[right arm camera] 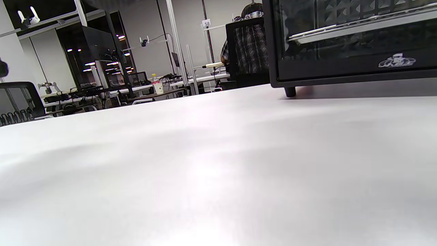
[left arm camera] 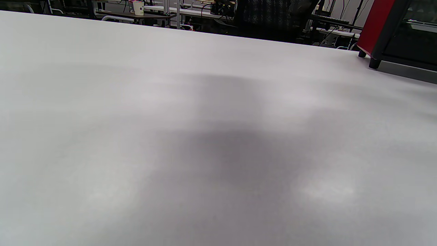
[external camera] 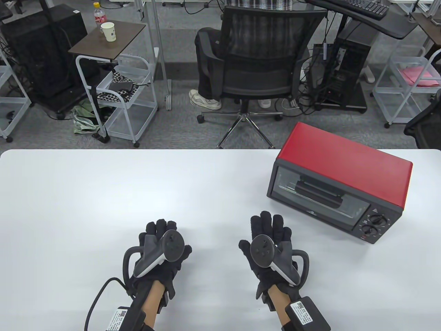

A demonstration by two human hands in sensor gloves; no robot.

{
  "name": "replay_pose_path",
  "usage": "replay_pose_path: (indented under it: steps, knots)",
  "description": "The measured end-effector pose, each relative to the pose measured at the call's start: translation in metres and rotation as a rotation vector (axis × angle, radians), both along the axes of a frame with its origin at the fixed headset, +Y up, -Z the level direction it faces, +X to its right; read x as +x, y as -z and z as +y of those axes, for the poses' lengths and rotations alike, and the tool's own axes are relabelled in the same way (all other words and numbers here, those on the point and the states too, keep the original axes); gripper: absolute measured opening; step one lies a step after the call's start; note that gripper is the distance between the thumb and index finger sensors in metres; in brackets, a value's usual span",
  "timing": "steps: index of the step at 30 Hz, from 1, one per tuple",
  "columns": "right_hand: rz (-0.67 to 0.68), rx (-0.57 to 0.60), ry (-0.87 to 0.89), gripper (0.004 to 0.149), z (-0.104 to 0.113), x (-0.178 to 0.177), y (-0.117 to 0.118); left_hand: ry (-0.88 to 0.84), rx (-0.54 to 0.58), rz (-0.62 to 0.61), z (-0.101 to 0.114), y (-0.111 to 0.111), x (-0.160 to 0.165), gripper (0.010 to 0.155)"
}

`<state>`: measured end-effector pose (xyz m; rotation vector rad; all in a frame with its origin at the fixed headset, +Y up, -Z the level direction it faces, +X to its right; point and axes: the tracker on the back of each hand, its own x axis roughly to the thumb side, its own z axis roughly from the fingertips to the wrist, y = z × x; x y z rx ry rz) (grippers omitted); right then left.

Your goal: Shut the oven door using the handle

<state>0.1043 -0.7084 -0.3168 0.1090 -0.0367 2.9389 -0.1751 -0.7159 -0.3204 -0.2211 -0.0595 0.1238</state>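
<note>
**Both hands flat on the desk, oven door shut**

The red oven (external camera: 339, 181) stands on the far right part of the white desk (external camera: 103, 193), turned at an angle so its black front faces toward the near left. Its glass door (external camera: 318, 196) sits upright against the front, closed, with the dark handle (external camera: 318, 193) running across the upper part of the glass. Two knobs (external camera: 373, 224) sit on the panel at the door's right end.

The left hand (external camera: 162, 250) lies palm down on the near desk, fingers spread and holding nothing. The right hand (external camera: 270, 246) lies the same way just beside the oven's near left corner, fingers extended, gripping nothing and apart from the door. The two hands are well apart from each other.

The right wrist view shows the lower door, a rack behind the glass and one foot (right arm camera: 290, 91) of the oven on the desk. The left wrist view catches only the oven's red side at the upper right corner.

Beyond the desk stand an office chair (external camera: 258, 62) and a white cart (external camera: 117, 86) with a paper cup (external camera: 109, 31).
</note>
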Motion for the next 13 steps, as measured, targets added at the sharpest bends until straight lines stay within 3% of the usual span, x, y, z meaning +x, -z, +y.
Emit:
replay_pose_path:
  steps: [13]
  knots:
    - [0.01, 0.003, 0.017, 0.073, -0.001, -0.0024, -0.0015, -0.01, 0.003, 0.001, 0.0006, -0.0003, -0.0011, 0.082]
